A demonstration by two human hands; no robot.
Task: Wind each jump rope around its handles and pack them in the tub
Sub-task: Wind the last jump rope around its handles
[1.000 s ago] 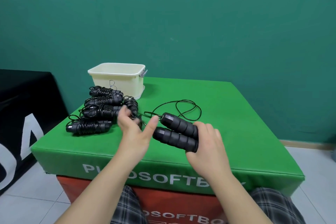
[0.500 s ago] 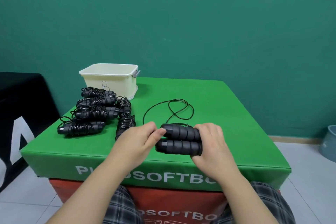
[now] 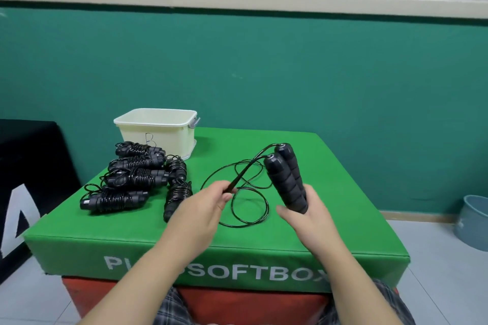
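Nearest: right hand (image 3: 307, 215), fingers curled round the butts of two ribbed black foam handles (image 3: 286, 179) held upright together; likely light, grippy. Left hand (image 3: 203, 206), fingertips pinching the doubled thin black cord (image 3: 248, 169), limp and springy; slack loops beyond. Left of the fingers: six wound black rope bundles (image 3: 132, 179). Farthest: cream plastic tub (image 3: 158, 130).

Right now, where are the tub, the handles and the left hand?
tub (image 3: 158, 136): head view, front wall.
handles (image 3: 286, 182): head view, foam grip of the near one.
left hand (image 3: 200, 208): head view, back of the hand.
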